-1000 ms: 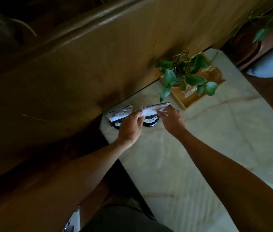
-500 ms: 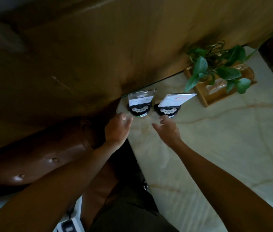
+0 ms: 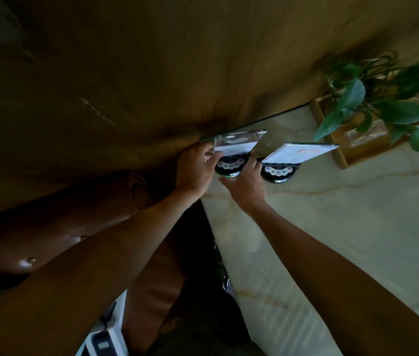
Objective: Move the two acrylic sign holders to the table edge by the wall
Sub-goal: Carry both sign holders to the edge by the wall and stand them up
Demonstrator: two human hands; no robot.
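Observation:
Two acrylic sign holders with round black bases stand side by side on the pale marble table (image 3: 344, 227), at its far left corner against the wooden wall (image 3: 203, 60). The left sign holder (image 3: 236, 145) sits right at the wall. My left hand (image 3: 195, 168) grips its clear panel from the left. My right hand (image 3: 245, 181) cups its black base from the front and right, fingers in the gap between the two holders. The right sign holder (image 3: 301, 152) stands free, its panel leaning right, with no hand on it.
A potted green plant (image 3: 383, 106) in a wooden tray (image 3: 342, 155) stands against the wall just right of the holders. A brown leather seat (image 3: 49, 227) lies left of the table's edge. A white device (image 3: 105, 340) sits below on the floor.
Both hands were open and short of the holders half a second ago. They have since reached forward and closed on the left sign holder. The right holder has not moved.

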